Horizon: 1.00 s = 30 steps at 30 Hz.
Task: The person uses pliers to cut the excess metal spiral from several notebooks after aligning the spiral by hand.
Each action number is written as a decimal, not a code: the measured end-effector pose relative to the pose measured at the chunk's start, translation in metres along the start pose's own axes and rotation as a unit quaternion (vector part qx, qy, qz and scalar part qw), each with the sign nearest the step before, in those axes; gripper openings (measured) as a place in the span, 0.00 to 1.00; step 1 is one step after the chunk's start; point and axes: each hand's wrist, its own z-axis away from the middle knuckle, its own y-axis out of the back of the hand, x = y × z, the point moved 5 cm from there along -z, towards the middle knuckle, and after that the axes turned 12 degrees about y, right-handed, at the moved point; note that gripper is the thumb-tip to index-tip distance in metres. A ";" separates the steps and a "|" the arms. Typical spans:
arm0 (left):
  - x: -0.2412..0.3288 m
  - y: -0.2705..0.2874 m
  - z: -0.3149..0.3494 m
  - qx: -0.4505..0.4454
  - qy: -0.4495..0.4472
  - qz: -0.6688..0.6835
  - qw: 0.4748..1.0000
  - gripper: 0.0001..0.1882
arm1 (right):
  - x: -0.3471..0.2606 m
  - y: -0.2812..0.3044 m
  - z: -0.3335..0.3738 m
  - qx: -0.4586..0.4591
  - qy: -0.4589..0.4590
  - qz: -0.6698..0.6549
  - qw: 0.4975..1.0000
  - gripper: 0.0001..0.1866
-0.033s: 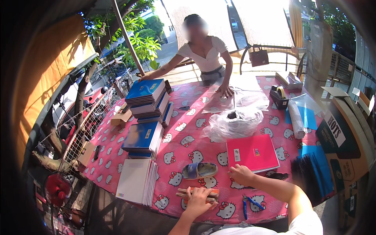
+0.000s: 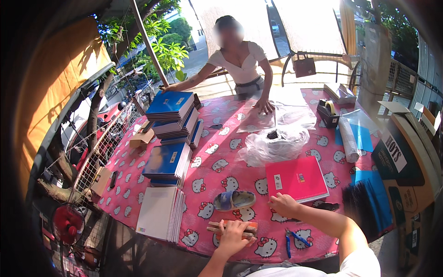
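My left hand (image 2: 234,234) is closed over an orange and brown bar-shaped bundle (image 2: 252,226) near the table's front edge. Just beyond it lies a blue and grey slide sandal (image 2: 235,200). My right hand (image 2: 283,204) has its fingers curled at the near left corner of a red spiral notebook (image 2: 297,179); whether anything is pinched in them is hidden. Blue-handled pliers (image 2: 295,240) lie to the right of my left hand. Across the table, a person in a white top rests one hand (image 2: 264,105) on clear plastic sheets (image 2: 295,111) and the other on stacked blue notebooks (image 2: 170,102).
A white notebook stack (image 2: 159,207) stands at the left front, with more blue notebooks (image 2: 166,159) behind. Crumpled plastic (image 2: 277,145) lies mid-table. At right are a tape dispenser (image 2: 328,115), a plastic roll (image 2: 348,138), black spiral bindings (image 2: 362,203) and a cardboard box (image 2: 415,166).
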 end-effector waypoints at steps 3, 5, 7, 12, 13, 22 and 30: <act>-0.001 -0.003 -0.003 0.001 -0.001 0.008 1.000 0.31 | 0.011 0.004 -0.001 -0.024 0.002 -0.052 0.998 0.18; 0.001 -0.003 -0.005 0.005 -0.012 0.008 1.000 0.31 | 0.017 0.007 -0.002 -0.025 -0.006 -0.080 0.996 0.18; 0.001 -0.005 -0.006 0.003 -0.019 0.004 1.000 0.35 | 0.017 0.007 0.000 -0.013 -0.022 -0.085 0.996 0.17; 0.002 0.002 -0.009 -0.028 0.012 0.043 0.999 0.42 | 0.025 0.026 0.004 0.095 -0.071 -0.107 0.987 0.18; 0.001 0.002 -0.012 -0.037 0.037 0.069 0.996 0.45 | 0.034 0.037 0.011 0.132 -0.111 -0.122 0.977 0.19; 0.056 0.037 -0.051 0.256 -0.138 0.034 0.956 0.28 | -0.084 0.165 0.038 0.293 0.012 -0.108 0.950 0.28; -0.002 0.076 -0.052 0.255 -0.032 0.394 0.883 0.11 | -0.044 0.259 0.058 0.618 -0.001 -0.438 0.653 0.31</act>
